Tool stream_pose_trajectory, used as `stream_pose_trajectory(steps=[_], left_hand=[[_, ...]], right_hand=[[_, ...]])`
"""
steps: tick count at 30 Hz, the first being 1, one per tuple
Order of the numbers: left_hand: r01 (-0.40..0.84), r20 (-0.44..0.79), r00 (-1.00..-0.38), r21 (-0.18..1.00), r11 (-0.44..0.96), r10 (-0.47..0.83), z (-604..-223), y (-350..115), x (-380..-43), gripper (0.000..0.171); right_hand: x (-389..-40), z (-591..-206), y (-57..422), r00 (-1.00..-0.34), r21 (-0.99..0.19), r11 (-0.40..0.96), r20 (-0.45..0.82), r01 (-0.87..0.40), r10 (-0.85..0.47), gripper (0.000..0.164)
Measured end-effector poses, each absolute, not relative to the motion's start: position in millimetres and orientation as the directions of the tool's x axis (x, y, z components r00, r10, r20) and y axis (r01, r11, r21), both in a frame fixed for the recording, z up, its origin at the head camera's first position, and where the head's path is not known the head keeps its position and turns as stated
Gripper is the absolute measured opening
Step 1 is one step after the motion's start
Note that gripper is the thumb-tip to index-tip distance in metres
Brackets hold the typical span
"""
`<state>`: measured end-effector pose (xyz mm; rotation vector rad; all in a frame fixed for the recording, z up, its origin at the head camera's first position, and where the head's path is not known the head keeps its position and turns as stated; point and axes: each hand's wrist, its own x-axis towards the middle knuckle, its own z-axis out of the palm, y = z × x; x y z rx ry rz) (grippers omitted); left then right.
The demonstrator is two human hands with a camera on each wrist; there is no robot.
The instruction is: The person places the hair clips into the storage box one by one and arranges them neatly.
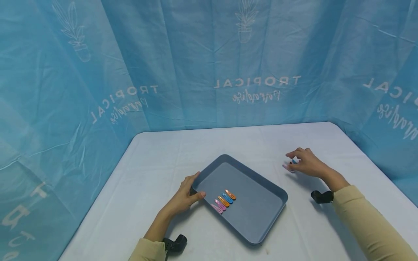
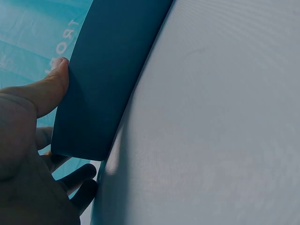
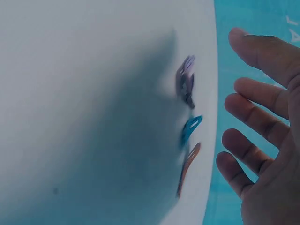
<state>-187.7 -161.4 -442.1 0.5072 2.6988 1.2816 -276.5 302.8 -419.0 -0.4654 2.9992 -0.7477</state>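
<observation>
- Tray [image 1: 258, 214], in front of you: grey-blue, shallow rectangle, rounded corners, smooth matte walls. Looks like rigid plastic; expect it light and stiff, and prone to slide on cloth if nudged. Take it by the rim, at opposite corners.
- Your left hand [image 1: 183, 198] is at the tray's left corner, thumb at the rim, other fingers loosely spread round the outside. Reads as a light steadying touch, not a firm grip.
- Row of clips [image 1: 223, 201] inside the tray, along its near-left wall: five side by side, pink, orange and blue, glossy, slim teardrops. Probably thin metal snap clips: almost weightless, springy, slick. Pinch across the wider end; flat ones will be fiddly to get a fingertip under.
- Loose clips right of the tray, on the cloth: lilac clip [image 3: 186, 77], blue clip [image 3: 191, 130], orange clip [image 3: 188, 168]. Lilac part is blurred, may be more than one. Same handling; take them by their long sides.
- Your right hand [image 1: 305, 163] is right of the tray, over those clips, fingers parted and gently bent, no clip seen in them. Can't tell if a fingertip touches.
- White cloth [image 1: 183, 145] under and beyond the tray: soft, faint creases.
- Curtain [image 1: 196, 65] behind the tray: blue, thin, wrinkled, with mirrored white lettering.
</observation>
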Motion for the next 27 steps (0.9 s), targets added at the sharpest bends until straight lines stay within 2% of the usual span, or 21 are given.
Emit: stream_pose_trajectory(steps=[9, 27], left_hand=[[0.25, 0.041, -0.938, 0.77, 0.587, 0.345, -441, -161, -187, 0.081], [0.251, 0.042, -0.936, 0.775, 0.58, 0.35, -441, -161, -188, 0.081]], right_hand=[[-279, -430, 310, -0.964, -0.435, 0.865, 0.025, -0.249, -0.265, 0.05], [-285, -442, 314, -0.976, -0.402, 0.895, -0.012, -0.195, -0.218, 0.055]])
